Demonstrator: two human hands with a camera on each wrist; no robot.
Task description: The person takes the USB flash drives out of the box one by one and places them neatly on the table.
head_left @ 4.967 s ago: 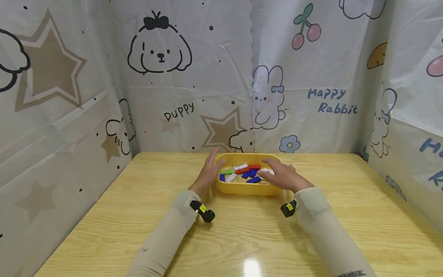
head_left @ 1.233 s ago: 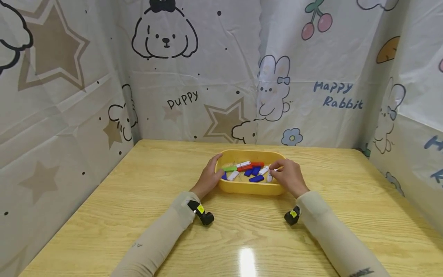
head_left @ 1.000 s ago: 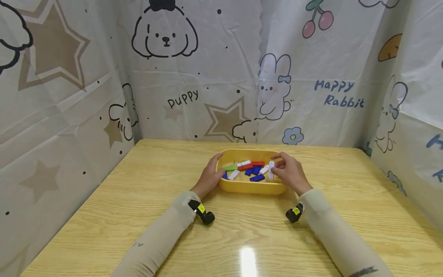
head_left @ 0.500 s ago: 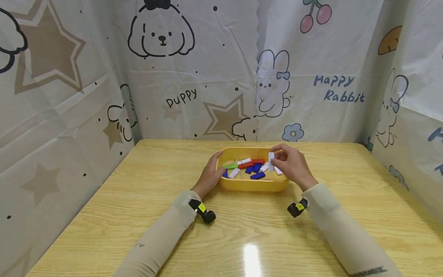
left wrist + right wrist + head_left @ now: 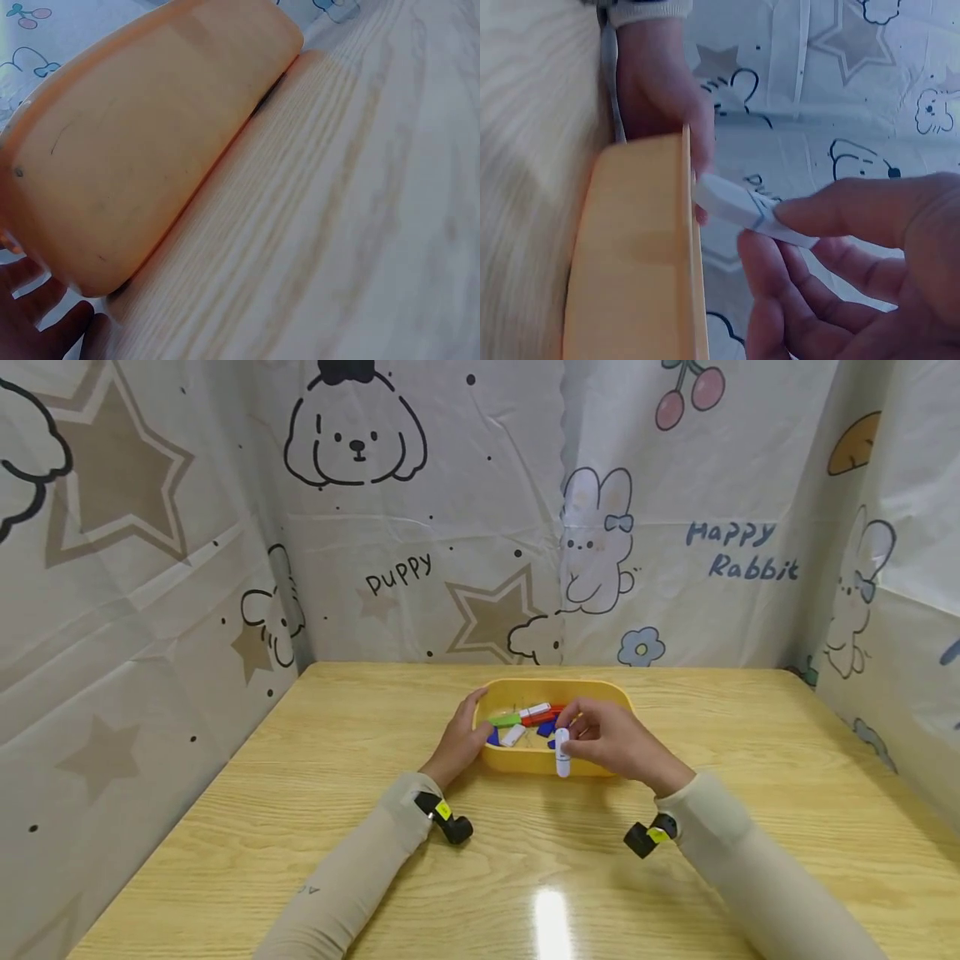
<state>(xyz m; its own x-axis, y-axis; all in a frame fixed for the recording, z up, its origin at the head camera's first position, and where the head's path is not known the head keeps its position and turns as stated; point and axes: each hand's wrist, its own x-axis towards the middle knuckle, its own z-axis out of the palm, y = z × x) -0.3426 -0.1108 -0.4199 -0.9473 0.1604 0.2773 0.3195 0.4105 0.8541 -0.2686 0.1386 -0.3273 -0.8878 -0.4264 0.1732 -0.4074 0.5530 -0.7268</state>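
My right hand (image 5: 617,745) pinches a white capped USB stick (image 5: 562,753) between thumb and fingers. The stick hangs upright over the front rim of the yellow plastic bin (image 5: 517,762). A seam line crosses the white USB stick (image 5: 735,204) in the right wrist view. My left hand (image 5: 459,745) holds the bin's left end, thumb over the rim. In the left wrist view its fingers (image 5: 46,300) lie by the bin's outer corner. Inside the bin lie a green stick (image 5: 506,720), a white one (image 5: 513,736), and several red and blue ones, partly hidden behind my right hand.
The bin stands toward the back of a light wooden table (image 5: 450,893). A patterned cloth (image 5: 450,510) hangs behind and on both sides. A small black camera (image 5: 453,828) is strapped to the left wrist, another camera (image 5: 641,839) to the right.
My right hand has picked a white USB stick from the bin's right side, lifted it, then brought it left and toward me over the front rim. My left hand has taken hold of the bin.
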